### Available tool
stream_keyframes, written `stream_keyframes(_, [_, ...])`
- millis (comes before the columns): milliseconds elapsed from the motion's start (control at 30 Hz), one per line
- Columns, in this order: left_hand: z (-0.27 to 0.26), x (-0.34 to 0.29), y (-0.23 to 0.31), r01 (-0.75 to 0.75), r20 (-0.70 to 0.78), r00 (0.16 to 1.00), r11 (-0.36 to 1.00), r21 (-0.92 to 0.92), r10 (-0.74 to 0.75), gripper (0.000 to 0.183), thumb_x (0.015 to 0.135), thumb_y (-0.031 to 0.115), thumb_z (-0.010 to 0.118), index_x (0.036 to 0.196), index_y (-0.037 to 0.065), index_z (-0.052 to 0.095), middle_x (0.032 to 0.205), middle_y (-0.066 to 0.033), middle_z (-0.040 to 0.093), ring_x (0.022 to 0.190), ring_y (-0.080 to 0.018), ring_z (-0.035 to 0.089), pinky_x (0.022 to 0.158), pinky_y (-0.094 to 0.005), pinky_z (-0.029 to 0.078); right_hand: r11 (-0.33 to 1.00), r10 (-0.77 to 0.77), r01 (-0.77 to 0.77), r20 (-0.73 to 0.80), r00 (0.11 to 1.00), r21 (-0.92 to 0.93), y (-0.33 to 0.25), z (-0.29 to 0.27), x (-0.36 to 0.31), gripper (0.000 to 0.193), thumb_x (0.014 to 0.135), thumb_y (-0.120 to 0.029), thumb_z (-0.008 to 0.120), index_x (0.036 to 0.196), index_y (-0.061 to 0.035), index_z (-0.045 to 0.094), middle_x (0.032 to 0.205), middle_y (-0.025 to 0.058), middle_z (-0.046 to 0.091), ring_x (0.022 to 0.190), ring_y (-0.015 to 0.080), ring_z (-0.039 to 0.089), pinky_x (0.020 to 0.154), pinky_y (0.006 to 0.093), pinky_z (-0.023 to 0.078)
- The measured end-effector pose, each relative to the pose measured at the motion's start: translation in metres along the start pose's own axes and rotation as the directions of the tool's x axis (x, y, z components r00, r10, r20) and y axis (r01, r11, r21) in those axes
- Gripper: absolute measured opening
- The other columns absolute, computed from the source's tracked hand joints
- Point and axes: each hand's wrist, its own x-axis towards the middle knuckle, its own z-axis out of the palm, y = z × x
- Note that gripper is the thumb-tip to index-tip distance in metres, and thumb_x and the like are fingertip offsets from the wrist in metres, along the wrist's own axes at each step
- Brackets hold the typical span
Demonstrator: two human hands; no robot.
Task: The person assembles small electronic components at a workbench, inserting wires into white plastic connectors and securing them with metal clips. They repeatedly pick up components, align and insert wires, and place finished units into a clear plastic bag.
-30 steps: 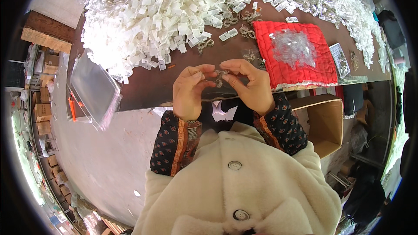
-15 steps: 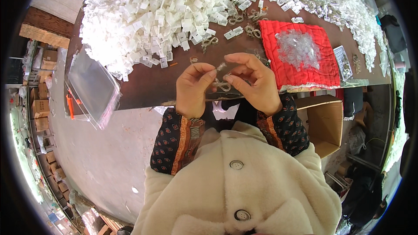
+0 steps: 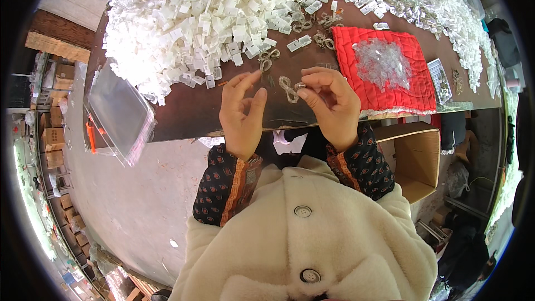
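Between the thumb and fingers of my right hand (image 3: 333, 103) is a small looped bundle of beige cord (image 3: 287, 88), its loops sticking out to the left above the table's near edge. My left hand (image 3: 242, 112) is beside it with thumb and fingers apart, holding nothing. Just beyond my left fingertips, another cord bundle (image 3: 268, 58) lies on the brown table (image 3: 189, 108). Further cord bundles (image 3: 323, 39) are grouped between the white heap and a red quilted cloth (image 3: 344, 58). Clear plastic pieces (image 3: 384, 62) are piled on that cloth.
A large heap of small white plastic pieces (image 3: 189, 22) covers the table's far side. Clear flat plastic bags (image 3: 120, 114) overhang the left edge. A small shallow tray (image 3: 439, 81) stands right of the cloth. Below the table at right is an open cardboard box (image 3: 415, 159).
My hands have moved apart. My left hand has let go and opened, shifting slightly left. The cord bundle is now in my right hand alone, raised and turned into clearer view.
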Motion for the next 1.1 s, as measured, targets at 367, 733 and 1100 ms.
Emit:
stream_keyframes(367, [0.009,-0.026,0.017,0.327,0.264,0.938,0.822,-0.466,-0.224,0.017,0.091,-0.004,0.064,0.108,-0.005,0.062,0.101,-0.0092,0.067,0.089,-0.0136,0.064,0.080,-0.0266,0.053,0.731,-0.474,0.531,0.242,0.847,-0.429,-0.025,0.001,-0.011,0.041,0.074,0.001,0.077,0.113,-0.0048,0.065,0.116,0.0128,0.063,0.097,0.0300,0.064,0.087,0.0378,0.053])
stream_keyframes(733, [-0.006,-0.041,0.023,0.342,0.350,0.913,0.863,-0.371,-0.211,0.017,0.088,0.001,0.060,0.104,-0.004,0.061,0.093,-0.0123,0.068,0.077,-0.0171,0.063,0.068,-0.0286,0.050,0.750,-0.436,0.564,0.382,0.815,-0.346,-0.030,-0.019,-0.022,0.029,0.072,-0.020,0.077,0.091,-0.0099,0.059,0.085,0.0052,0.055,0.081,0.0264,0.059,0.079,0.0393,0.049])
stream_keyframes(1100, [-0.003,-0.058,0.030,0.295,0.304,0.940,0.817,-0.495,-0.155,0.020,0.086,-0.005,0.064,0.105,-0.004,0.061,0.097,-0.0146,0.069,0.081,-0.0191,0.066,0.068,-0.0304,0.054,0.970,-0.203,0.232,0.290,0.935,-0.069,-0.048,-0.019,-0.038,0.023,0.078,0.003,0.074,0.100,-0.0033,0.067,0.093,0.0104,0.062,0.076,0.0251,0.067,0.065,0.0322,0.055])
